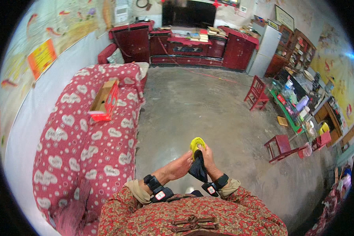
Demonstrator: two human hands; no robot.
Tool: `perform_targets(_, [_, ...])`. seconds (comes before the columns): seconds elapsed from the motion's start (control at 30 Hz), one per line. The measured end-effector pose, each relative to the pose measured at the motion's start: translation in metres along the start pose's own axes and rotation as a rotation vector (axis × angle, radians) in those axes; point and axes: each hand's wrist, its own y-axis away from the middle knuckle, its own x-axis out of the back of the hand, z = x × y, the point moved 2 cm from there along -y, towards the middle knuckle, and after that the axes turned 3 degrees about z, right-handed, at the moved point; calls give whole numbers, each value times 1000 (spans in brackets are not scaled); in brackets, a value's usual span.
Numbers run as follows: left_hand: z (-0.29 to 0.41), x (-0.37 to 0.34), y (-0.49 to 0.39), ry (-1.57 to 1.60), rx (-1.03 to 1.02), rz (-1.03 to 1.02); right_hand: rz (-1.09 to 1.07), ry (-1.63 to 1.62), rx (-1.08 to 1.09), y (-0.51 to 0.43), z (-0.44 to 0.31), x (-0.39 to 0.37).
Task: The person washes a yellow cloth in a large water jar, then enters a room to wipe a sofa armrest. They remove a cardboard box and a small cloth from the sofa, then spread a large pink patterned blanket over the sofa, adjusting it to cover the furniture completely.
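In front of my chest, both hands grip a black and yellow fabric item that looks like a sock or a small cloth pouch (pixel 198 168). Its yellow part (pixel 196 141) curves in a loop at the top, and the black part hangs down between my wrists. My left hand (pixel 178 167) pinches its left edge with the fingertips. The thumb of my right hand (pixel 207 157) presses on the yellow loop, and its fingers are mostly hidden behind the fabric. Black straps with small devices circle both wrists.
A sofa (pixel 106 153) with a red heart-patterned cover runs along the left, bearing an open cardboard box (pixel 101 101). Red wooden chairs (pixel 278 146) stand at right beside a cluttered glass table (pixel 289 113). Dark red cabinets (pixel 188 50) and a fridge (pixel 265 50) line the back.
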Motion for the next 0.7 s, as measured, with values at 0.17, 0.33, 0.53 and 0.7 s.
perform_targets(0.17, [64, 43, -62, -603, 18, 101, 18, -149, -154, -83, 8, 24])
perform_targets(0.33, [162, 78, -132, -827, -28, 229, -232, -715, -590, -196, -5, 22])
perform_targets(0.53, [224, 130, -198, -345, -93, 236, -414, -531, -439, -307, -6, 7])
perform_targets(0.7, [278, 187, -232, -605, 16, 303, -326, -233, -303, -394, 33, -19])
